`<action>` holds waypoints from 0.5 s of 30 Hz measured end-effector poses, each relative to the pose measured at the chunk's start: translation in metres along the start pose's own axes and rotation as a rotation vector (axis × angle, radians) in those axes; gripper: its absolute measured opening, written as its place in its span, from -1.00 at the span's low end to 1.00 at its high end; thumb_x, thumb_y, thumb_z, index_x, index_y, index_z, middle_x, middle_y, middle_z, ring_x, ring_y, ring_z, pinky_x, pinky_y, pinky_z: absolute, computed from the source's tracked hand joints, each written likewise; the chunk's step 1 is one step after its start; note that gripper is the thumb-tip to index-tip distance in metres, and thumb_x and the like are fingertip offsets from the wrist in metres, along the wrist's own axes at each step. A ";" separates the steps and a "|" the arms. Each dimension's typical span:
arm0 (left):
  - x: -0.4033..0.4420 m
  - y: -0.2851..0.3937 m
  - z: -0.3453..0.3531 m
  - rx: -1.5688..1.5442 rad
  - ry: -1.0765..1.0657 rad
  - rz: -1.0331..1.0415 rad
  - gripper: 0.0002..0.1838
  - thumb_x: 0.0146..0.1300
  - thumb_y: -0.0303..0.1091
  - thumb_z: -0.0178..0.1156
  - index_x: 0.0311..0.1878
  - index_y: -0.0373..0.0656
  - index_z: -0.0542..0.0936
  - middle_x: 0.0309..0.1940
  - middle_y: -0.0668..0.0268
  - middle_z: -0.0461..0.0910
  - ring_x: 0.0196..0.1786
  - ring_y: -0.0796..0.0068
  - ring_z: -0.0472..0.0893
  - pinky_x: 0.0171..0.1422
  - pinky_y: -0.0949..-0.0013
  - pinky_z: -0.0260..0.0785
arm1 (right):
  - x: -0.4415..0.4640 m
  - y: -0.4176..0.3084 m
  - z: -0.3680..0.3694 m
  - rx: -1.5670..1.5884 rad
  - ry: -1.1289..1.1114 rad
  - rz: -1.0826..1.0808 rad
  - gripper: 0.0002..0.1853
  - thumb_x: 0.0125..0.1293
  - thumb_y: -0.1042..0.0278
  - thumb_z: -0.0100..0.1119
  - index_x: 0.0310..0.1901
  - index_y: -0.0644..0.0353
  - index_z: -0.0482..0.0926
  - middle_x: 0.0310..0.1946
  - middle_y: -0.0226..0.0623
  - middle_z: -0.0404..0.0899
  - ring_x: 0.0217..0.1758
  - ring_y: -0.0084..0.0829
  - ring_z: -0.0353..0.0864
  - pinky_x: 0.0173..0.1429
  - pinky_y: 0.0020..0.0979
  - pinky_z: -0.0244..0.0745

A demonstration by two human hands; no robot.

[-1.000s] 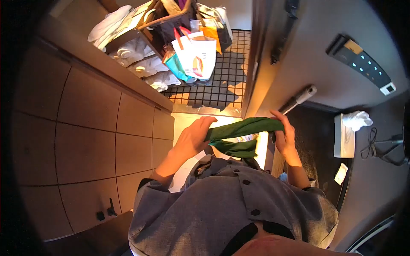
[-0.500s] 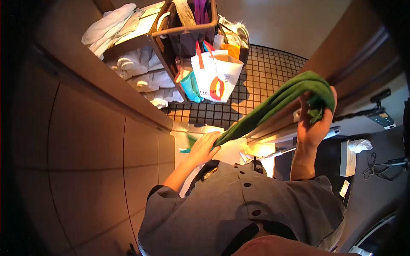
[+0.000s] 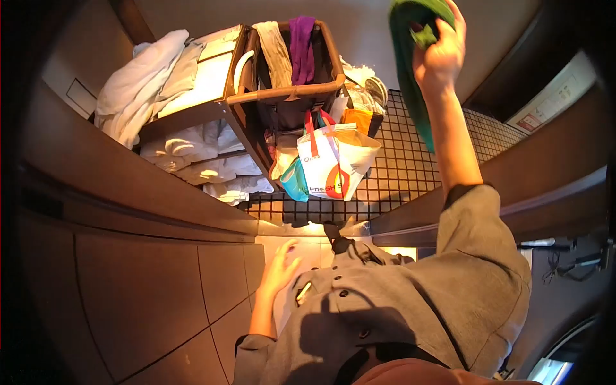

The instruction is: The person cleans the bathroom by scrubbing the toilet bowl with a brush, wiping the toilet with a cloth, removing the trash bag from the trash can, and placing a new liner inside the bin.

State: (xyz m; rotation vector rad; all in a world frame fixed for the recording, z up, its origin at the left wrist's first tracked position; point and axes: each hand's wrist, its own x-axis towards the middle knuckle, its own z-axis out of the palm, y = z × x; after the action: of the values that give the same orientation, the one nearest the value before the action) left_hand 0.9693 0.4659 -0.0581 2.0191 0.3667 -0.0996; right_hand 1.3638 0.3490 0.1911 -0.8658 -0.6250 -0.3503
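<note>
A green cloth [image 3: 411, 77] hangs from my right hand [image 3: 441, 56], which is raised and stretched forward at the upper right, fingers closed around it. The cloth's lower end dangles beside my forearm, and its top is cut off by the frame edge. My left hand [image 3: 280, 268] is low beside my body with its fingers apart and nothing in it. Ahead stands a housekeeping cart [image 3: 285, 92] with a brown-rimmed bin. Over the bin's far rim are draped a purple cloth [image 3: 301, 51] and a beige cloth [image 3: 274, 54].
White linens [image 3: 147, 83] are piled on the cart's top and on its lower shelves. A white shopping bag [image 3: 330, 160] and a teal bag [image 3: 294, 181] hang on its front. Door frames rise on both sides, with a tiled floor [image 3: 410, 173] beyond the threshold [image 3: 314, 229].
My left hand has let go of the green cloth and dropped toward my body. My right hand has carried the cloth forward and up, and my body has come nearer the doorway.
</note>
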 end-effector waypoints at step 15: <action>-0.029 -0.040 0.036 -0.340 0.419 -0.625 -0.60 0.16 -0.41 0.12 0.10 -0.15 0.36 0.04 0.21 0.46 0.07 0.32 0.49 0.02 0.32 0.38 | -0.133 0.217 0.030 -0.312 -0.634 0.089 -0.80 0.14 0.55 0.04 -0.17 0.26 0.47 -0.14 -0.23 0.47 -0.18 -0.46 0.50 -0.06 -0.46 0.43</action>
State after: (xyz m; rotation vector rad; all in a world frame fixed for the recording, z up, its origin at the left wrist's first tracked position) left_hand 0.9333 0.4450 -0.1020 1.5198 1.1921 0.0033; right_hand 1.3648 0.5100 -0.0085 -1.3163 -1.1310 -0.0839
